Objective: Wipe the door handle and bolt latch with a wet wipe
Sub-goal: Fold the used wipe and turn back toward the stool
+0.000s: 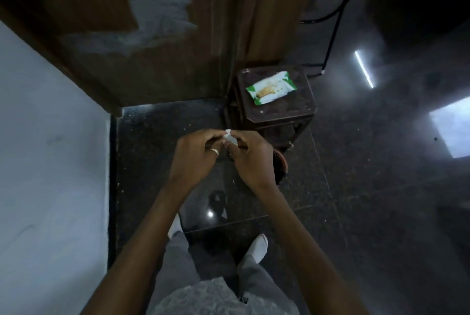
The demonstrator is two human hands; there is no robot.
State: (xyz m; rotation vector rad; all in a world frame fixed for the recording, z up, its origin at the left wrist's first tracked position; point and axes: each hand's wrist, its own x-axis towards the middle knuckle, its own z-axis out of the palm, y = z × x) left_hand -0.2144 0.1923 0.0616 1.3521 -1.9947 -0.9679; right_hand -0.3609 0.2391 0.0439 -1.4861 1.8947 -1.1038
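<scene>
Head view: both hands meet over the dark floor [157, 152], pinching 1 small white wet wipe [230, 138] between them. The left hand [195, 155], wearing a ring [215, 151], and the right hand [250, 155] each close fingertips on it. Just beyond, a green-and-white wipe packet [270, 87] lies on a brown stool [277, 108] beside the wooden door [157, 60].
</scene>
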